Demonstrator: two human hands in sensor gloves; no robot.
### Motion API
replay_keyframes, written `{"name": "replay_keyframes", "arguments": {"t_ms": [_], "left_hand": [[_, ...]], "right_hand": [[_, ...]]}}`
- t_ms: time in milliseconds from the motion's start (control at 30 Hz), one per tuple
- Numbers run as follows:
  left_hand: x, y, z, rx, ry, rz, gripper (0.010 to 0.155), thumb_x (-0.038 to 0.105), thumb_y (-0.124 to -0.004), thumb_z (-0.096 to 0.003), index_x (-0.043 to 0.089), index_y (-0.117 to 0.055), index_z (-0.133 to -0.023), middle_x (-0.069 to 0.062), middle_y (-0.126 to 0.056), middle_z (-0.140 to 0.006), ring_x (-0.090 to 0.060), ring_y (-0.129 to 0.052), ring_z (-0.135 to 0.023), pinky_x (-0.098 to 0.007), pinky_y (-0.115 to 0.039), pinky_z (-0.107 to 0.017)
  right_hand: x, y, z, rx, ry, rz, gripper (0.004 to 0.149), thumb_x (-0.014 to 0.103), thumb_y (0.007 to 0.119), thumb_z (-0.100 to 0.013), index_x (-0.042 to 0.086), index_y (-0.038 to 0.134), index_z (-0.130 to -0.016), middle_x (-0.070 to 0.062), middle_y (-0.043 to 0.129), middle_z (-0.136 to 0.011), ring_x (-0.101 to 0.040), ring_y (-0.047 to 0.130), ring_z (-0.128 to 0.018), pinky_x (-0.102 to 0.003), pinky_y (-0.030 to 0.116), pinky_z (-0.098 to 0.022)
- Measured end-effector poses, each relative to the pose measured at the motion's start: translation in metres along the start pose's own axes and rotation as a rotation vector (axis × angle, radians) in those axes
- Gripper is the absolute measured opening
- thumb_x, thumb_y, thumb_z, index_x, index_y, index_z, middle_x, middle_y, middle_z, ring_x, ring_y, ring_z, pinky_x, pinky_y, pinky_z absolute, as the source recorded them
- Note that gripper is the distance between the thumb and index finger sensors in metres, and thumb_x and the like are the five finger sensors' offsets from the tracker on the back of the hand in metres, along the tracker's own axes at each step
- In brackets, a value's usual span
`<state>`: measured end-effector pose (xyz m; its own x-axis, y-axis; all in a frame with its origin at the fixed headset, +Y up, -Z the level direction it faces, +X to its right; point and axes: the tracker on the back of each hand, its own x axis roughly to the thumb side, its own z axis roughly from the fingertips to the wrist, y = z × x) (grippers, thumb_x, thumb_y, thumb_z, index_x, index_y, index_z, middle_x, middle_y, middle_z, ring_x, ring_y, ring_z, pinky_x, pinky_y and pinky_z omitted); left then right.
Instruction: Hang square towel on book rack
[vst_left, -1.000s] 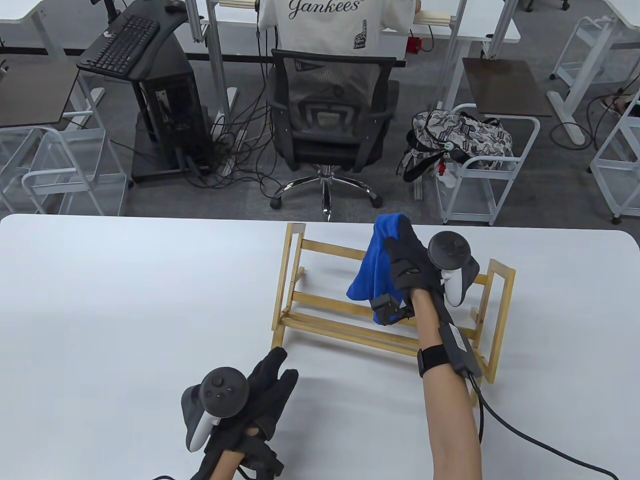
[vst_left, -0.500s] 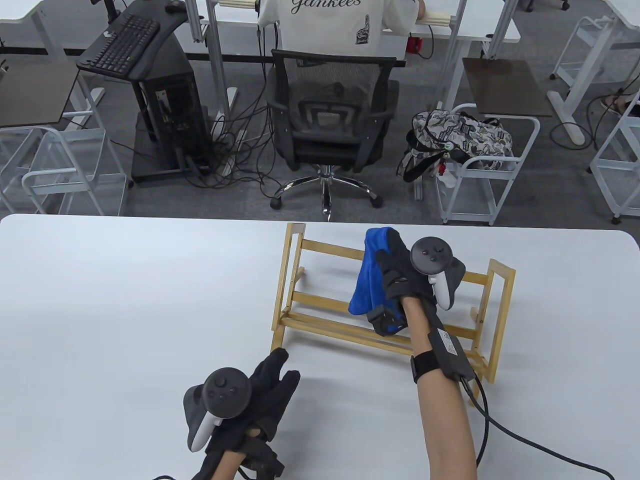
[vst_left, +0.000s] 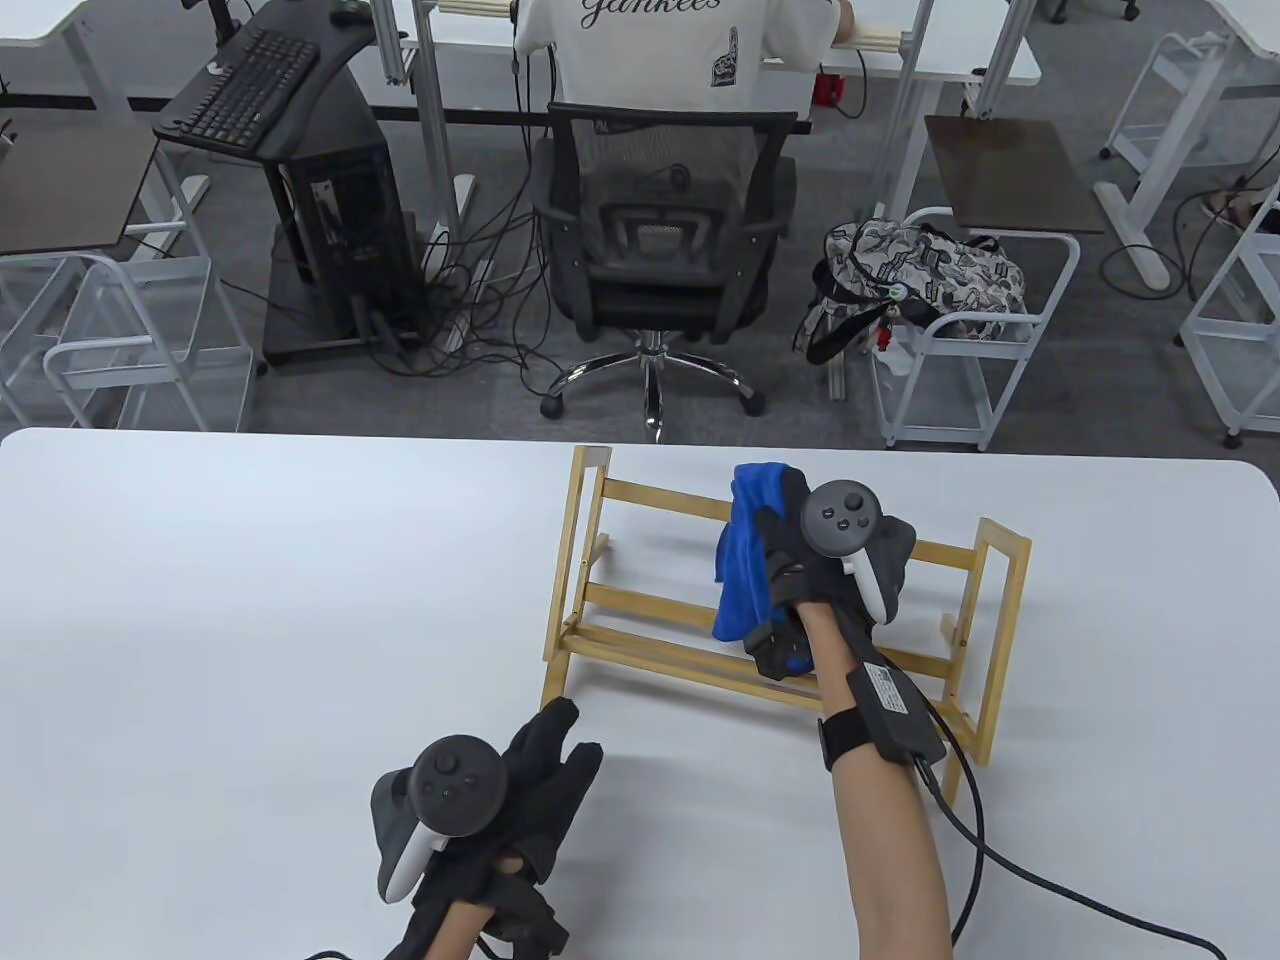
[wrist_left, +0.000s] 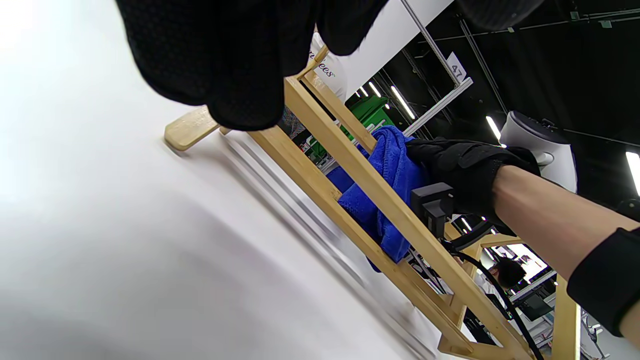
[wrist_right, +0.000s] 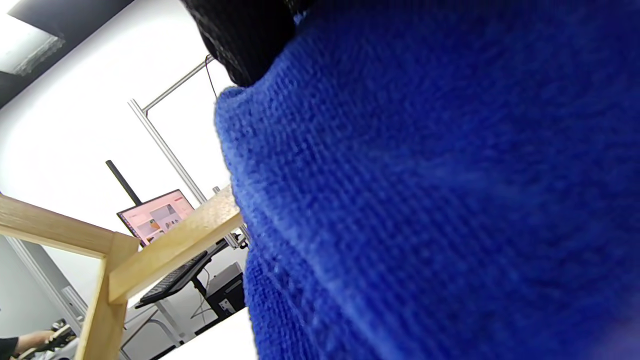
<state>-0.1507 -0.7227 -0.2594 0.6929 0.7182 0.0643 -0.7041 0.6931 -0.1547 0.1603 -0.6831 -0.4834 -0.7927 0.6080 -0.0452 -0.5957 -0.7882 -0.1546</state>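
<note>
A wooden book rack (vst_left: 640, 610) stands on the white table (vst_left: 250, 600), right of centre. My right hand (vst_left: 790, 545) grips a blue square towel (vst_left: 745, 560) at the rack's top rail; the towel hangs down on the rack's near side. In the left wrist view the towel (wrist_left: 395, 170) drapes by the rail with the right hand (wrist_left: 465, 165) on it. The towel (wrist_right: 430, 200) fills the right wrist view, next to the rail (wrist_right: 170, 250). My left hand (vst_left: 530, 790) rests flat on the table by the rack's near left foot, fingers spread, holding nothing.
Beyond the table's far edge are an office chair (vst_left: 660, 240) with a seated person, a computer tower (vst_left: 335, 230) with cables, and white carts, one holding a patterned bag (vst_left: 920, 280). The right wrist cable (vst_left: 1010, 860) trails over the table.
My right hand has moved a little left and down toward me with the towel, bringing it lower against the top rail. The left hand has barely moved.
</note>
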Motion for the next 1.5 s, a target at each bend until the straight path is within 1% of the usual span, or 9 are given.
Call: {"name": "replay_keyframes", "arguments": {"t_ms": [233,367,500,633,733,1000,1167,1367,1500], "left_hand": [[0.0,-0.001,0.0,0.001,0.0,-0.003,0.074,0.067,-0.056,-0.0566,0.02,-0.05,-0.114,-0.017,-0.062,-0.115,-0.033,-0.09,-0.085,-0.049,-0.078,-0.057],[0.0,0.0,0.0,0.005,-0.001,-0.003,0.074,0.066,-0.056,-0.0566,0.02,-0.05,-0.114,-0.017,-0.062,-0.115,-0.033,-0.09,-0.085,-0.049,-0.078,-0.057],[0.0,-0.001,0.0,0.005,-0.005,0.001,0.074,0.066,-0.057,-0.0567,0.02,-0.05,-0.114,-0.018,-0.062,-0.115,-0.033,-0.09,-0.085,-0.049,-0.078,-0.057],[0.001,-0.002,0.001,0.003,-0.015,-0.006,0.074,0.066,-0.057,-0.0566,0.02,-0.05,-0.114,-0.017,-0.062,-0.115,-0.033,-0.09,-0.085,-0.049,-0.078,-0.057],[0.002,-0.002,0.001,0.002,-0.02,-0.011,0.074,0.066,-0.057,-0.0566,0.02,-0.05,-0.113,-0.017,-0.062,-0.115,-0.033,-0.09,-0.085,-0.049,-0.078,-0.057],[0.002,-0.003,0.001,-0.004,-0.024,-0.009,0.074,0.066,-0.057,-0.0567,0.02,-0.05,-0.114,-0.017,-0.062,-0.115,-0.033,-0.09,-0.085,-0.049,-0.078,-0.058],[0.002,-0.004,0.002,-0.008,-0.031,-0.011,0.073,0.066,-0.057,-0.0566,0.021,-0.05,-0.113,-0.017,-0.062,-0.115,-0.033,-0.09,-0.085,-0.049,-0.078,-0.058],[0.005,-0.007,0.003,-0.01,-0.048,-0.02,0.073,0.066,-0.056,-0.0565,0.021,-0.051,-0.113,-0.017,-0.062,-0.115,-0.033,-0.09,-0.085,-0.049,-0.078,-0.058],[0.006,-0.008,0.003,-0.015,-0.05,-0.021,0.073,0.066,-0.056,-0.0566,0.021,-0.05,-0.113,-0.017,-0.062,-0.115,-0.033,-0.09,-0.085,-0.049,-0.078,-0.058]], "right_hand": [[0.003,0.004,0.003,-0.017,-0.019,0.107,0.059,0.028,0.073,-0.064,0.001,0.05,-0.111,-0.031,0.065,-0.106,-0.04,0.089,-0.07,-0.057,0.078,-0.05],[0.005,0.004,0.006,-0.019,-0.021,0.126,0.061,0.03,0.073,-0.064,-0.001,0.05,-0.111,-0.034,0.062,-0.107,-0.043,0.087,-0.073,-0.059,0.076,-0.051],[0.005,0.0,0.011,-0.061,-0.021,0.133,0.063,0.032,0.073,-0.063,-0.003,0.051,-0.11,-0.036,0.062,-0.106,-0.046,0.086,-0.074,-0.061,0.075,-0.051],[0.008,-0.007,0.018,-0.091,-0.012,0.142,0.066,0.035,0.073,-0.064,-0.005,0.051,-0.111,-0.039,0.059,-0.107,-0.05,0.082,-0.078,-0.063,0.073,-0.052],[0.01,-0.015,0.021,-0.093,-0.012,0.118,0.067,0.037,0.071,-0.064,-0.005,0.049,-0.111,-0.04,0.057,-0.107,-0.052,0.079,-0.08,-0.064,0.072,-0.053],[0.024,-0.035,0.034,-0.133,-0.064,0.088,0.067,0.037,0.071,-0.064,-0.005,0.05,-0.111,-0.04,0.058,-0.107,-0.053,0.078,-0.081,-0.065,0.071,-0.053],[0.036,-0.051,0.05,-0.166,-0.13,0.146,0.067,0.038,0.071,-0.064,-0.005,0.051,-0.111,-0.037,0.062,-0.105,-0.051,0.08,-0.08,-0.062,0.073,-0.052],[0.047,-0.068,0.077,-0.207,-0.21,0.138,0.066,0.038,0.072,-0.064,-0.005,0.053,-0.11,-0.036,0.066,-0.103,-0.05,0.082,-0.079,-0.061,0.075,-0.051],[0.052,-0.075,0.096,-0.228,-0.261,0.138,0.065,0.038,0.072,-0.064,-0.004,0.054,-0.11,-0.035,0.068,-0.102,-0.049,0.083,-0.077,-0.06,0.076,-0.05]]}}
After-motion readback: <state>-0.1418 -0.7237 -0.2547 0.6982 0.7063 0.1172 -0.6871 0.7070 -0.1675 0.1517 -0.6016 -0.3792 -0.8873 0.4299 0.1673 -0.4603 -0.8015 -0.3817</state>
